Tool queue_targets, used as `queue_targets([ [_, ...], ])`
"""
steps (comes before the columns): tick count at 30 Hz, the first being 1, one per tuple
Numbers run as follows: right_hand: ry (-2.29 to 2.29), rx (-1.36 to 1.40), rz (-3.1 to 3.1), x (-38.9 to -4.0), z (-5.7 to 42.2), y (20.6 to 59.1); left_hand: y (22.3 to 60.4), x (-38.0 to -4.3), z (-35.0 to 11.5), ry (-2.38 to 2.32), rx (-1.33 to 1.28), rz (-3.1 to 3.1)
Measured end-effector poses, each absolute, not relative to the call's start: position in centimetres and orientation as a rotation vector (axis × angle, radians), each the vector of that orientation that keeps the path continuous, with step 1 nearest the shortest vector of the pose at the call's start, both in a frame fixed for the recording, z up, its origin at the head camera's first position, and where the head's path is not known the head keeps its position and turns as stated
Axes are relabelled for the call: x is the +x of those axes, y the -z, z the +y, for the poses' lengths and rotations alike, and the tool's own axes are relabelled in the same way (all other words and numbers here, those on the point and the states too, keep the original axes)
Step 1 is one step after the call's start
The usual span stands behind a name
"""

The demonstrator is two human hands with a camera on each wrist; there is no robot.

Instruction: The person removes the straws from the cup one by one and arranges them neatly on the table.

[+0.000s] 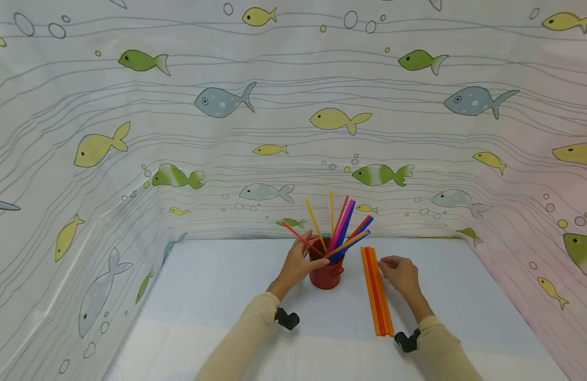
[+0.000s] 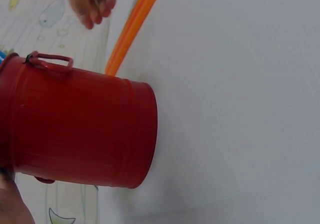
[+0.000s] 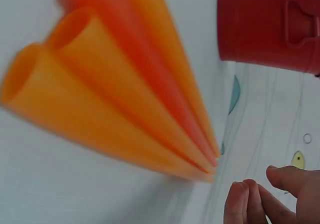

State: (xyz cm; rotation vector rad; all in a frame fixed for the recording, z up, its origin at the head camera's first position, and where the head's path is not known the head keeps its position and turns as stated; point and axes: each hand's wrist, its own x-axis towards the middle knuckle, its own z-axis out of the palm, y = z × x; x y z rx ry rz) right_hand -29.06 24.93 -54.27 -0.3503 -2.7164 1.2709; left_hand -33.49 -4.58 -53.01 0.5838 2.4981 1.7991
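Note:
A small red bucket [image 1: 325, 278] with side handles stands upright on the table, holding a bunch of colourful straws [image 1: 341, 227] in yellow, red, purple and blue that fan out above its rim. My left hand [image 1: 294, 264] holds the bucket near the top, thumb across the front and fingers round the far side. In the left wrist view the bucket's red wall [image 2: 82, 126] fills the left part. Just right of it lie several orange straws [image 1: 376, 291] side by side, one redder, their hollow ends [image 3: 22, 74] large in the right wrist view. Beside their far end is my right hand [image 1: 402, 275], fingers loosely bent, nothing held.
A white surface [image 1: 217, 301] lies under everything. Behind and at both sides rises a pale sheet [image 1: 293, 69] printed with fish and wavy lines. A small black camera sits on each wrist, the left one [image 1: 287, 319] close in front of the bucket.

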Motion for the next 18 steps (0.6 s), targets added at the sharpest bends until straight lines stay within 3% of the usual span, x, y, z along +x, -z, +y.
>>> queue_targets([
  [18, -1.302, -0.104, -2.515, -28.8, 21.5, 50.7, 53.3, -33.6, -4.7, -1.829, 0.605, 2.483],
])
